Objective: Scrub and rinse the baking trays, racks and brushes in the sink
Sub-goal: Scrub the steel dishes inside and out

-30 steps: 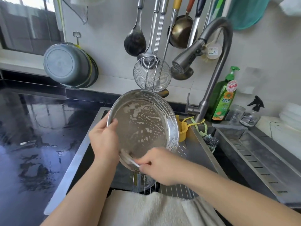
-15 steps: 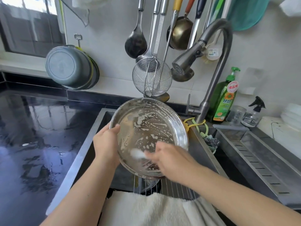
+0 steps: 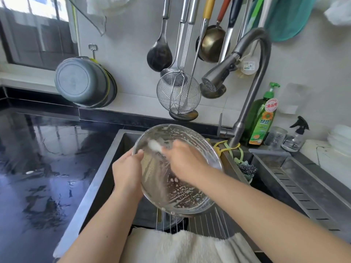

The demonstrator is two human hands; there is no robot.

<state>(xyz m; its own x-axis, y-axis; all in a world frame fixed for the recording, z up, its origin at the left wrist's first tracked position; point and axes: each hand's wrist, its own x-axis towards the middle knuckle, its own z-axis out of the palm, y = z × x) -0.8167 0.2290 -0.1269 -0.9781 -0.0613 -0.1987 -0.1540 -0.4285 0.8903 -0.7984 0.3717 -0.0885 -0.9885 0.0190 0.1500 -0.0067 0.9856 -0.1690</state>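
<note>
Below a tiled wall hung with ladles, a steel sink (image 3: 106, 173) is set into the black desk (image 3: 38, 168). The left hand (image 3: 127, 171) grips the left rim of a soapy round baking tray (image 3: 182, 196), tilted above the sink. The right hand (image 3: 182, 162), fingers curled, holds a blurred white brush (image 3: 154, 145) inside the tray; its handle is hidden.

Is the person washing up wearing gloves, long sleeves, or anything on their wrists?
No. Both the left hand and the right hand are bare, with no gloves. Both forearms are uncovered right down to the bottom edge of the picture, so no sleeve shows. No watch, bracelet or ring is visible on either hand, though the right hand is somewhat blurred.
</note>
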